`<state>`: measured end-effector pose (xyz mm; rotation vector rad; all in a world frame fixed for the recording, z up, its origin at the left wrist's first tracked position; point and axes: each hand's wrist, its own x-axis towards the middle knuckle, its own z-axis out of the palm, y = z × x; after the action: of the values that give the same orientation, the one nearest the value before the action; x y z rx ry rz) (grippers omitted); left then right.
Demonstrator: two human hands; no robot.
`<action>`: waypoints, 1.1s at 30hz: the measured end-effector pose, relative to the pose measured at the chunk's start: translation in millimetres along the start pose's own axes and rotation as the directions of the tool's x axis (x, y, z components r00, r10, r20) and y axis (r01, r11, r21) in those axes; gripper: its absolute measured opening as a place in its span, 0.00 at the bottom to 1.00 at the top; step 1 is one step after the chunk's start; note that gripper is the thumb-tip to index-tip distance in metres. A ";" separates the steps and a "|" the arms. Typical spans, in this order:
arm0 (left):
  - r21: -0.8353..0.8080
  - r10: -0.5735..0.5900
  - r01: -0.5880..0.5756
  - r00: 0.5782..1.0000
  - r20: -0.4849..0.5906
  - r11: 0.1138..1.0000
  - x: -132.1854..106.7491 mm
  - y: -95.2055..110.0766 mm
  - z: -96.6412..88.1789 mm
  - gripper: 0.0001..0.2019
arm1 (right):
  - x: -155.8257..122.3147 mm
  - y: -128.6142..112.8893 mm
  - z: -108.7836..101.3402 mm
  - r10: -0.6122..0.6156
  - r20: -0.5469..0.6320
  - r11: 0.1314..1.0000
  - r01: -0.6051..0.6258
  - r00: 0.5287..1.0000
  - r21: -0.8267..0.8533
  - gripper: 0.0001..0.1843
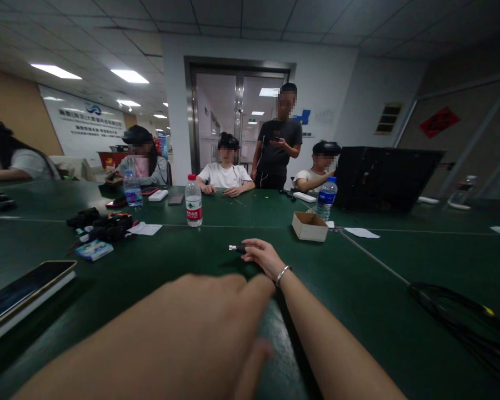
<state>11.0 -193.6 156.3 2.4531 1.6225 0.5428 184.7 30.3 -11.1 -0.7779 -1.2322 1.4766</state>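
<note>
Your left hand [195, 328] is blurring nearest the camera; how far its fingers are opening, or whether they are gripping anything, cannot be told. Beyond them, your right hand [263, 256] is pinching a black plug [236, 249], fingertips covering its rear. Farther rightward, a box [309, 230] is standing, its floor hiding.

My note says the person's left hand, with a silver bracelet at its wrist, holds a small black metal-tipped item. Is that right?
Wrong hand: the head view shows the right hand, not the left hand, with the silver bracelet at its wrist, holding the small black metal-tipped item.
</note>
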 end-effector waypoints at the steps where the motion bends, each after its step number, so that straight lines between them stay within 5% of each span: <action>1: 0.015 -0.009 0.008 0.998 0.055 1.000 23.1 -3.0 -1.0 0.24 | 0.0 0.5 -0.3 -0.013 0.007 1.000 0.013 1.000 0.006 0.12; 4: 0.103 -0.132 0.119 0.983 0.129 0.988 88.8 -32.1 24.0 0.25 | -0.4 0.5 -0.9 -0.031 0.029 0.999 0.031 0.999 0.008 0.13; 7: 0.076 -0.251 0.246 0.967 0.053 0.966 132.0 -75.1 76.9 0.30 | 0.0 0.5 -1.2 -0.030 0.031 0.999 0.030 0.999 -0.013 0.14; 10: -0.220 -0.201 0.193 0.979 -0.015 0.956 148.9 -111.5 126.8 0.28 | 0.9 1.3 -0.9 -0.025 0.028 0.999 0.026 0.999 -0.039 0.14; 13: -0.497 -0.209 0.188 0.978 0.014 0.847 151.6 -132.9 155.4 0.27 | 1.5 1.9 -0.1 -0.026 0.041 0.998 0.028 0.999 -0.053 0.14; 20: -0.695 -0.110 -0.001 0.987 -0.116 0.719 153.5 -144.2 170.9 0.17 | 0.3 0.5 0.7 -0.015 0.056 0.997 0.019 0.998 -0.077 0.13; 33: -0.817 -0.118 -0.022 0.987 -0.109 0.576 154.8 -143.8 172.0 0.15 | 1.4 1.3 -0.3 -0.024 0.053 0.997 0.028 0.998 -0.072 0.15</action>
<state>6.7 18.0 -15.1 1.6652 1.0672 1.1826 184.2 31.8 -12.3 -0.7732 -1.3372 1.4449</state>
